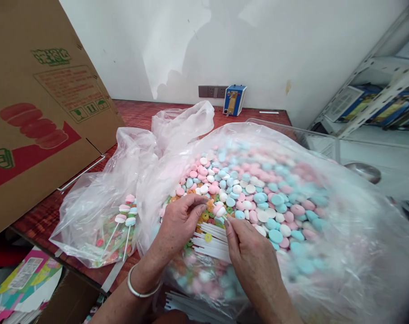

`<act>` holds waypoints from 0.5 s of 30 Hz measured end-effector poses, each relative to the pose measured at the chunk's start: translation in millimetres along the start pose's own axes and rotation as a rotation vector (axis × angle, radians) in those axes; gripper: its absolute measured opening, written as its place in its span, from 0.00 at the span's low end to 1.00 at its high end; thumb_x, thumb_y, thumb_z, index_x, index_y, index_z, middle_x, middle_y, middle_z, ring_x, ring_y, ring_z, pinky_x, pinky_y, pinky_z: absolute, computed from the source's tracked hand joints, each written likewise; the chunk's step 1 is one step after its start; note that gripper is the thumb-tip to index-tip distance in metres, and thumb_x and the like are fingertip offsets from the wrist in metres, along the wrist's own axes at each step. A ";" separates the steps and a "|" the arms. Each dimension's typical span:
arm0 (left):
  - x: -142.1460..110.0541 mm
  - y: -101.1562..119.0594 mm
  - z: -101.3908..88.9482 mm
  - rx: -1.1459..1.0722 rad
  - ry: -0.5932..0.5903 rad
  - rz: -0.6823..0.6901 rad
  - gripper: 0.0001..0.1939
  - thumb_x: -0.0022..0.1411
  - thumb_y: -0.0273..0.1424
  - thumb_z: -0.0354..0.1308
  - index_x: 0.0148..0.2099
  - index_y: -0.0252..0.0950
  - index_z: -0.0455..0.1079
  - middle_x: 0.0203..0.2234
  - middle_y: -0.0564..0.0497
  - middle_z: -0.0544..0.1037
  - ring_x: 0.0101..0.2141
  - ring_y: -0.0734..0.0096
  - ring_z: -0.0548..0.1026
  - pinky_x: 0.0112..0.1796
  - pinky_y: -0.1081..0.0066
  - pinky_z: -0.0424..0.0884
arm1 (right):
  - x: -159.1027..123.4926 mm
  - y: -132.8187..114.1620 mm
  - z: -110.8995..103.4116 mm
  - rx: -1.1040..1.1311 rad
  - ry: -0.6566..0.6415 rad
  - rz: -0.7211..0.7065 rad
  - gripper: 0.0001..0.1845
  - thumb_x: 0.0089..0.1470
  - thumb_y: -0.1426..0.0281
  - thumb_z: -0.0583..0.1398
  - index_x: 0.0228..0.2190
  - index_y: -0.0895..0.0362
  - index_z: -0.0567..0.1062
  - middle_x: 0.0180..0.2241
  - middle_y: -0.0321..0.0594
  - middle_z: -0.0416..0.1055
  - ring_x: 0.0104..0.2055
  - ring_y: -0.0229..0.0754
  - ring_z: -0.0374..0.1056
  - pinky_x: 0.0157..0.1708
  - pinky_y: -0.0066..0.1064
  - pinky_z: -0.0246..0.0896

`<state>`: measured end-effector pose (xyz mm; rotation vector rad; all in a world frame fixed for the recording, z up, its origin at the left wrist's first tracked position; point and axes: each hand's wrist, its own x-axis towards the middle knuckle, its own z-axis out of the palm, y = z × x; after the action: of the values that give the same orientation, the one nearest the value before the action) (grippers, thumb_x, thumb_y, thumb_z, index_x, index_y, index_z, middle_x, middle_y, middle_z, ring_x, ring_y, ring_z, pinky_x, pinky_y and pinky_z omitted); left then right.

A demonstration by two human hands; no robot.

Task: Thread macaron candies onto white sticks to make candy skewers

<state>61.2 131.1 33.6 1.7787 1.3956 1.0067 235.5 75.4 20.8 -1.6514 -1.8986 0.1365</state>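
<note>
My right hand [249, 252] pinches a white stick that carries pink and white marshmallows [219, 209] at its tip. Close beside that tip, my left hand [183, 220] has thumb and fingertips closed on a small orange gummy ring [210, 204]. Both hands are over a large clear plastic bag [352, 243] filled with pink, white and blue marshmallows [275, 198]. Under the hands lie a bundle of white sticks [211, 243] and several coloured gummy rings [204, 218]. To the left, two marshmallow skewers [126, 216] rest on a smaller plastic bag [99, 225].
A tall printed cardboard box [49, 103] stands at the left. Near the wall sockets [212, 92] sits a blue boxed device [234, 100] on the red wooden table [133, 108]. White shelving [376, 94] rises at the right. More white sticks [191, 306] lie at the front edge.
</note>
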 end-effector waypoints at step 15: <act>7.8 -0.2 -0.2 -0.300 -0.202 -0.108 0.20 0.61 0.30 0.61 0.56 0.38 0.72 0.33 0.51 0.82 0.33 0.68 0.79 0.37 0.69 0.73 | -9.0 0.5 -3.7 0.087 0.002 0.013 0.17 0.68 0.69 0.50 0.29 0.55 0.72 0.28 0.37 0.72 0.29 0.40 0.70 0.28 0.28 0.54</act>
<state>62.0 138.8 34.9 1.5216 1.1373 0.8987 238.1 66.0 20.2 -1.6054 -1.8546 0.2196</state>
